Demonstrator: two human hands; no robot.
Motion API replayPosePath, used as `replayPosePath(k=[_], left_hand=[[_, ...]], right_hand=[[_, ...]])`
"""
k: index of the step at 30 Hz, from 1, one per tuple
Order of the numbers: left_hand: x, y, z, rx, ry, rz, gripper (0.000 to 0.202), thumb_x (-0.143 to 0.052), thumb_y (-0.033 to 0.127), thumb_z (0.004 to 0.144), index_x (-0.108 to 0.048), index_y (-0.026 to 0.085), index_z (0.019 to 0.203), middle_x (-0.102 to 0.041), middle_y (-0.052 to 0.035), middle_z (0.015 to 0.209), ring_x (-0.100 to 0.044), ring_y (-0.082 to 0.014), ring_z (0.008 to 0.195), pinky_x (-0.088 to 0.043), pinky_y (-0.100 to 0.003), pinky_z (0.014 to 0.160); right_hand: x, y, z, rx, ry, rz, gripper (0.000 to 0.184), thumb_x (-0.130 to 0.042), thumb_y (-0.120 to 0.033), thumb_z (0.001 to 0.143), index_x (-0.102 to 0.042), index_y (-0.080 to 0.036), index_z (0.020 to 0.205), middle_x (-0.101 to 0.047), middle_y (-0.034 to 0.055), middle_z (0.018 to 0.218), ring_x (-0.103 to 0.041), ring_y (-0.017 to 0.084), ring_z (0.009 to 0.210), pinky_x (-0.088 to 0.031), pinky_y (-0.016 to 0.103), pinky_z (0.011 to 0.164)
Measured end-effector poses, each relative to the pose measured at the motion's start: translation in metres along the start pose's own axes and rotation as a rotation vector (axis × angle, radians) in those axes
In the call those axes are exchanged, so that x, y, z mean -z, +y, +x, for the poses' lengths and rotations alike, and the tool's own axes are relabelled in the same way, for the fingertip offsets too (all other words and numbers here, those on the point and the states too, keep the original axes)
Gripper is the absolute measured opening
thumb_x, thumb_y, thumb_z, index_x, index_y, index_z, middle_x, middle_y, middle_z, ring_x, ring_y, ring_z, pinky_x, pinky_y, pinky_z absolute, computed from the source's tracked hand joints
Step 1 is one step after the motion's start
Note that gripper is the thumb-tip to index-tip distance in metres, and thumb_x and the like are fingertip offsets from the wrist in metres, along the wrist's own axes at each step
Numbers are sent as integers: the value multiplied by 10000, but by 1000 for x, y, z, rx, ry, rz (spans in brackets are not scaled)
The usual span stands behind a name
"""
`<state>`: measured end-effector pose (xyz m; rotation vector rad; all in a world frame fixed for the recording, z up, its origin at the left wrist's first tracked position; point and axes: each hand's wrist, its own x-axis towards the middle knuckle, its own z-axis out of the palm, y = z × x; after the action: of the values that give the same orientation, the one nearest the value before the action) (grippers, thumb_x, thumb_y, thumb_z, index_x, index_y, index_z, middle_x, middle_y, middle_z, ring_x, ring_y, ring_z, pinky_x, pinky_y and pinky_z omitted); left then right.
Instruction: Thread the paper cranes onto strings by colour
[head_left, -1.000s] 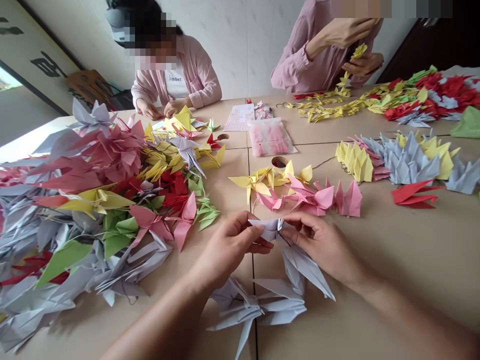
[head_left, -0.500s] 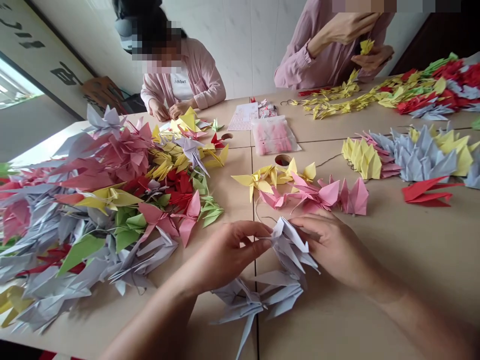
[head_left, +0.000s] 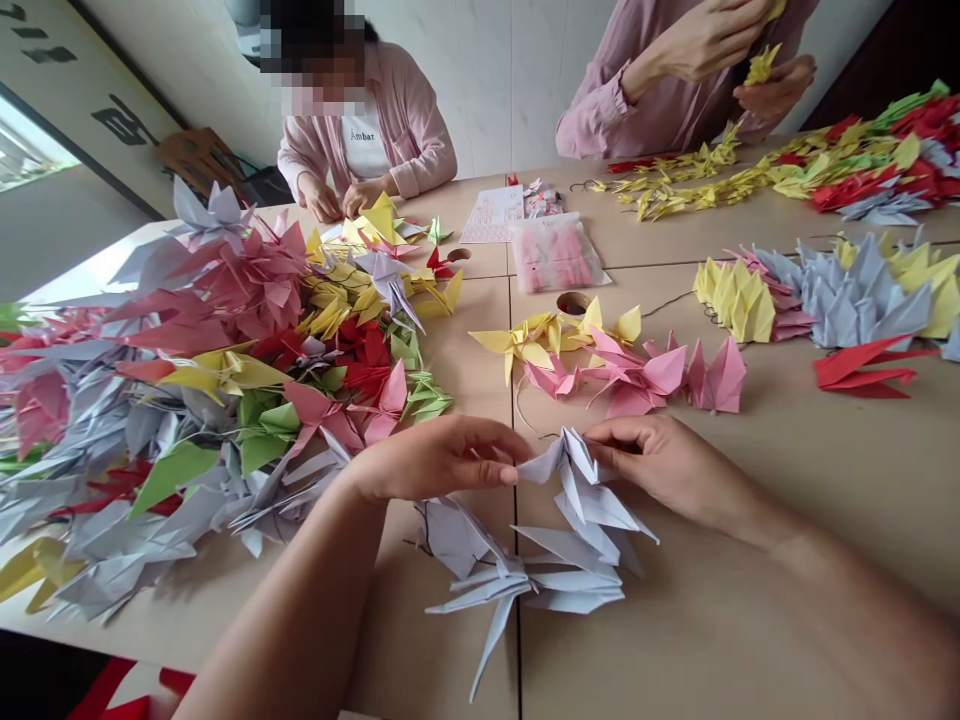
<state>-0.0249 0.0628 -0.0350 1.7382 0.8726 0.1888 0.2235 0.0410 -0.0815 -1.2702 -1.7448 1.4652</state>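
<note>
Pale blue-grey folded paper cranes [head_left: 577, 585] lie in a chain on the table before me. At its upper end, my right hand [head_left: 649, 455] pinches the topmost paper crane [head_left: 574, 460] from the right side. Beside that crane's left wing is my left hand [head_left: 450, 455], with thumb and fingers apart; the wing tip lies close to the thumb, and I cannot tell whether they touch. Beyond my hands, pink paper cranes [head_left: 649, 370] and yellow paper cranes [head_left: 540, 340] sit strung in a row. A thin string [head_left: 519, 405] runs near them.
A large heap of coloured cranes [head_left: 225, 300] covers the left side. To the right lie a red crane [head_left: 862, 370] and stacked blue-grey cranes [head_left: 855, 300]. A plastic bag [head_left: 559, 255] and a tape roll [head_left: 574, 303] lie ahead. Two people in pink shirts work across the table.
My left fingers have loosened from the top crane and spread apart, and its left wing now sticks out. The right hand has closed on the crane's right side. The view has shifted slightly.
</note>
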Motion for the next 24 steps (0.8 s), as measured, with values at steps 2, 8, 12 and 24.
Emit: replayPosePath(k=[2,8,12,24], left_hand=[[-8,-5,8,-4,149,-28,374,-609,369,805,-592,213,1145,-655,-56,1076,-591,-120,777,-464,-229,671],[-35,-9,23,62,464,124,279,-580,322,819,-620,229,1079,-671,-12,951,-503,-75,590,-416,-202,541],[-43,-6,24,-75,566,326,209,-568,252,842,-641,217,1035,-676,-26,983,-606,-123,764,-481,-238,690],[-47,-8,30,-167,667,589,313,-437,71,845,-626,204,1056,-686,-28,986,-634,-142,845,-480,-238,711]], right_hand=[[0,2,0,18,43,-10,226,-561,-332,849,-729,-212,940,-718,22,775,-656,157,686,-536,258,587],[-6,8,-5,57,190,-205,260,-520,-242,859,-713,-259,1033,-736,6,822,-668,159,648,-528,251,520],[-8,-2,-7,190,284,-337,287,-489,-166,847,-715,-269,991,-720,10,1004,-675,192,904,-549,307,778],[-10,-3,2,74,217,-193,155,-564,-253,834,-695,-220,910,-714,-7,793,-648,141,674,-500,223,570]])
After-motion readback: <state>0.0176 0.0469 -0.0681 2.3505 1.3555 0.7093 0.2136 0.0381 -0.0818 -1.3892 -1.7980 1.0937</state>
